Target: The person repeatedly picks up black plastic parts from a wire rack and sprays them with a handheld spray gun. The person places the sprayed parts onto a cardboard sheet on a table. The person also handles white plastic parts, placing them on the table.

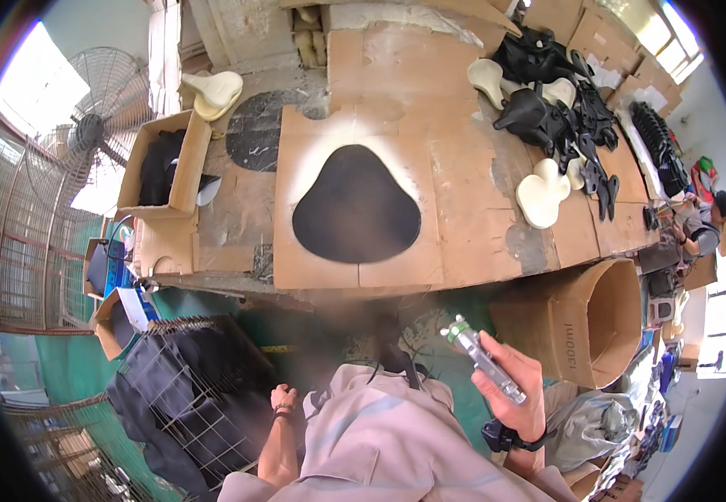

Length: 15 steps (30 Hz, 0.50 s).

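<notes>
My right hand (511, 383) is wrapped round a small metal spray gun (487, 365) with a green part near its front. The gun is held in front of my body, below the table edge, its nozzle toward the upper left. On the cardboard-covered table a black bicycle saddle cover (356, 205) lies flat, narrow end away from me, with a pale sprayed halo round its upper edge. My left hand (283, 396) hangs low beside a wire basket (187, 410) of black sheets, fingers curled; anything inside them is hidden.
A box (166, 167) of black pieces stands on the table's left, near cream saddle pads (215, 94). Black saddle shells (538, 117) and cream pads crowd the right. A large carton (572, 322) sits below the right edge. A caged fan (91, 130) stands left. Another person (702, 230) is far right.
</notes>
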Each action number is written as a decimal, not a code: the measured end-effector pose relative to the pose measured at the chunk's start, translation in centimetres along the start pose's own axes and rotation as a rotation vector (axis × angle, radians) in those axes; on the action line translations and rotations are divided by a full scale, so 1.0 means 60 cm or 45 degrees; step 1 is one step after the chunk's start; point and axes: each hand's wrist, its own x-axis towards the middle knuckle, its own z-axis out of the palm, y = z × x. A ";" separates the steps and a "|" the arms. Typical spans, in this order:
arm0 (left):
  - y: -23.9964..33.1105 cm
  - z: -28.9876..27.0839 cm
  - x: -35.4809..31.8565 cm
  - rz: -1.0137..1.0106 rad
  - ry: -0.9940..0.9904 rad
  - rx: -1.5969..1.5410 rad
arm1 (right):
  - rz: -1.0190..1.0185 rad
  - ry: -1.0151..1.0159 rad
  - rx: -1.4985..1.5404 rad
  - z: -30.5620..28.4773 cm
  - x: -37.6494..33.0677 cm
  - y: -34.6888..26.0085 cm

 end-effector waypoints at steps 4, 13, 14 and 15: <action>-0.001 0.011 0.019 0.006 -0.124 0.012 | -0.005 -0.122 0.031 0.001 0.002 -0.002; 0.108 -0.036 0.029 0.385 0.209 -0.080 | 0.098 -0.231 -0.005 -0.023 -0.005 0.012; 0.137 -0.050 0.026 0.498 0.262 -0.150 | 0.115 -0.214 0.000 -0.027 -0.010 0.018; 0.167 -0.063 0.023 0.609 0.314 -0.221 | 0.131 -0.197 0.006 -0.030 -0.014 0.025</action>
